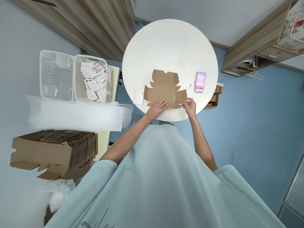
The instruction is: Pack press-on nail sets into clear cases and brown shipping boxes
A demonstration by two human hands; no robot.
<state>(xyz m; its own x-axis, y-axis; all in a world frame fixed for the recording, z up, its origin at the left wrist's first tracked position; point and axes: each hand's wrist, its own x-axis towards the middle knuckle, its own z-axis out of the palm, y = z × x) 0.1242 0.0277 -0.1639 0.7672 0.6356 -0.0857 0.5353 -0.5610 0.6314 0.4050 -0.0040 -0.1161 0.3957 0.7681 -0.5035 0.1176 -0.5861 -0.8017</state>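
Cardboard (165, 88) lies unfolded on the table (171, 41), just ahead of both hands, main panel (165, 81) running near to far; left hand (156, 109) flat, fingers extended over cardboard's near edge; right hand (190, 107) half-curled at cardboard's right flap (181, 96) (can't tell if pinching)

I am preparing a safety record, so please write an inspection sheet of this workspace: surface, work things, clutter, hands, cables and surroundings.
Surface: round white table, few small dark marks.
Work things: unfolded brown cardboard box blank, lying on the table.
Clutter: flat white item beside the blank's left flap; pixelated pink-purple rectangle to the right.
Hands: left hand lies on the blank's near side; right hand is at its right flap, grip unclear.
Cables: thin white cables near the far wall and by the wooden cabinet.
Surroundings: at left, white perforated plastic basket, stacked brown cardboard blanks; blue floor.
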